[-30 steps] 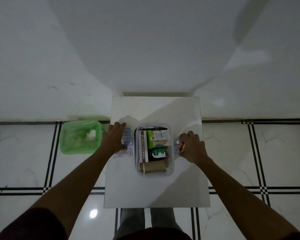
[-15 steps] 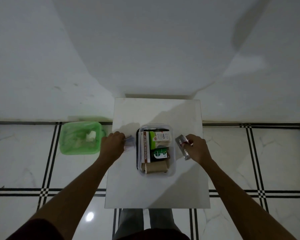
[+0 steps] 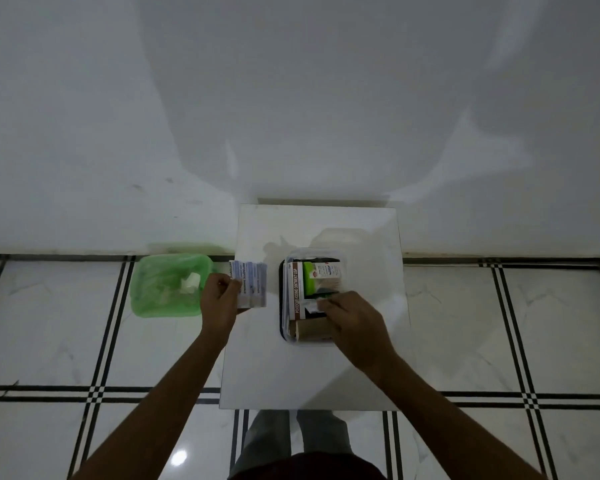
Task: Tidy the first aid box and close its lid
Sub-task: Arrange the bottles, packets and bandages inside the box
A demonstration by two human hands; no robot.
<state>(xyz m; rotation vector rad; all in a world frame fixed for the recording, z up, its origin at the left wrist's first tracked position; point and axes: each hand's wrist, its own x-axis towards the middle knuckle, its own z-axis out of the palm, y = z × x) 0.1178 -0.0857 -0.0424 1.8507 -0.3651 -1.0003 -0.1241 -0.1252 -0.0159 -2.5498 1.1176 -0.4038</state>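
First aid box (image 3: pixel 290 336) seen open at centre frame on a white table (image 3: pixel 312 375), with both hands at work.

At left of centre, a green bin (image 3: pixel 168 287) lined with plastic is seen on the tiled floor, just beside the table's left edge. To its right, a fanned stack of antiseptic sachets (image 3: pixel 250 284) is pinched by the closed fingers of the left hand (image 3: pixel 220 301), above the table's left edge. Further right, the clear box is packed with a povidone-iodine ointment carton (image 3: pixel 295 292) along its left side, a green-and-white carton (image 3: pixel 321 271) at its upper end and a tan roll (image 3: pixel 312 329) at its lower end. Over the box's lower right, a small packet (image 3: pixel 310 303) is gripped by the right hand (image 3: pixel 355 322).
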